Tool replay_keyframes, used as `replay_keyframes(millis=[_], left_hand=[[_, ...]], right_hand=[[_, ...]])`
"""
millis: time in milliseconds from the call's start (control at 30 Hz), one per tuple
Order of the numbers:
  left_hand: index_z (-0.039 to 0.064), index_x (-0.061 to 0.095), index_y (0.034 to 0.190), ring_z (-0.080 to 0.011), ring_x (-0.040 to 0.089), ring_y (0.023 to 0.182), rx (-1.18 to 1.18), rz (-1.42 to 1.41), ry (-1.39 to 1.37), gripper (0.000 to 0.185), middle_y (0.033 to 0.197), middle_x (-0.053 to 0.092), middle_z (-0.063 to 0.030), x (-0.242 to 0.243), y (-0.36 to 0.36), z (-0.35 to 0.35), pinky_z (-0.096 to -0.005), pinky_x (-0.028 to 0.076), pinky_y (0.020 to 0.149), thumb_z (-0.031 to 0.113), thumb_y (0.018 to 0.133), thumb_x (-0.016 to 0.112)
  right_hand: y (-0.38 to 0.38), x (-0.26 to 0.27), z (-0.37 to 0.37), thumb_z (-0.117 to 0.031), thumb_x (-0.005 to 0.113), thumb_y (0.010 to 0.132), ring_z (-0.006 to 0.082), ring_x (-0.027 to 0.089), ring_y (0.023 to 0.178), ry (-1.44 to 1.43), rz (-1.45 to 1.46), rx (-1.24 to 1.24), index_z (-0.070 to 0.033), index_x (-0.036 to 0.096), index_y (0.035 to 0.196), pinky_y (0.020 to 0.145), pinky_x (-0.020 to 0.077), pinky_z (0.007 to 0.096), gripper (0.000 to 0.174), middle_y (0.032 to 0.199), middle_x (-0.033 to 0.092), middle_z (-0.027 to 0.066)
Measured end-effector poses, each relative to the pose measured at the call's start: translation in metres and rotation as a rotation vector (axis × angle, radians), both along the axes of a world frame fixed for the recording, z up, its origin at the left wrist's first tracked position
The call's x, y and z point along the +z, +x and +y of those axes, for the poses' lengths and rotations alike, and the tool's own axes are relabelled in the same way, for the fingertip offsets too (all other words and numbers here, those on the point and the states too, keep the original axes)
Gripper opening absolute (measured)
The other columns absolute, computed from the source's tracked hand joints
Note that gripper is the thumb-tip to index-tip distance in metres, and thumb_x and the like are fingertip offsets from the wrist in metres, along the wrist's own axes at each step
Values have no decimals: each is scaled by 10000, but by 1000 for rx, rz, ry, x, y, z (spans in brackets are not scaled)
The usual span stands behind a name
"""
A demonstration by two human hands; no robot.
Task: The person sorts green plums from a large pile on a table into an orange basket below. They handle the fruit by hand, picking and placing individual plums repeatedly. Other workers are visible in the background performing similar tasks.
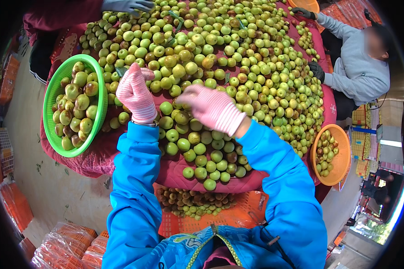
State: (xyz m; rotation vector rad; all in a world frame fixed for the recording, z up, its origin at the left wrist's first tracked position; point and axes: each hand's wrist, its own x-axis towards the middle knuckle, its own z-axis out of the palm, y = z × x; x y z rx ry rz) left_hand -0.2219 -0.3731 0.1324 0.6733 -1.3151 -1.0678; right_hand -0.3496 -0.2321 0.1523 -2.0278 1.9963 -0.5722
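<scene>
Green and reddish-brown jujube-like fruits (178, 70) lie heaped over a table with a red quilted cover (175, 168). My left hand (136, 92), in a pink striped knit glove, is raised over the left part of the heap with its fingers bent; whether it holds anything is hidden. My right hand (210, 107), in a matching glove, is over the fruits just in front of me, its fingers blurred, so its hold cannot be told. Left of my left hand, a green plastic basket (103, 97) holds browner, larger fruits.
An orange basket (346, 154) with fruits stands at the right edge. Below the table edge an orange crate (245, 210) holds more fruits. A co-worker in grey (353, 64) sits at the right; another's gloved hand (128, 5) is at the top left. Wrapped orange crates (65, 243) stand lower left.
</scene>
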Motion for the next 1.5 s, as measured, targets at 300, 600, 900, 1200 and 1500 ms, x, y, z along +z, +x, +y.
replay_keyframes(millis=[300,600,900,1200,1500], left_hand=[[-44,612,638,-168,585,643,26,46,-32,426,659,625,-89,6,-4,1,-306,455,667,182,991,536],[-40,654,663,-186,616,701,1,0,-24,447,680,662,-106,1,0,-1,-326,461,730,228,1000,531],[-42,657,675,-173,607,669,16,-12,-38,432,674,658,-97,-1,0,-1,-311,466,692,216,998,532],[-41,654,673,-179,614,678,-5,-12,-42,447,673,656,-102,0,-3,1,-309,473,690,234,1002,530],[-48,624,688,-169,585,641,5,-4,-83,354,675,630,-93,0,0,1,-303,456,652,128,980,529]], right_hand=[[-27,13,50,-186,608,805,263,631,915,407,481,-198,-213,707,949,747,548,413,178,1169,543,41],[34,-11,26,-127,579,794,234,651,783,136,336,-35,-151,634,1017,613,541,366,230,1054,577,43],[-12,16,32,-165,535,872,239,659,937,321,170,-68,-227,664,1017,722,554,370,202,1050,644,3],[-42,-28,-50,-164,540,870,275,648,984,223,206,-264,-287,606,1175,791,537,434,336,1164,590,44],[15,3,9,-136,665,770,275,680,865,373,245,-61,-261,627,1128,667,549,419,382,1250,556,55]])
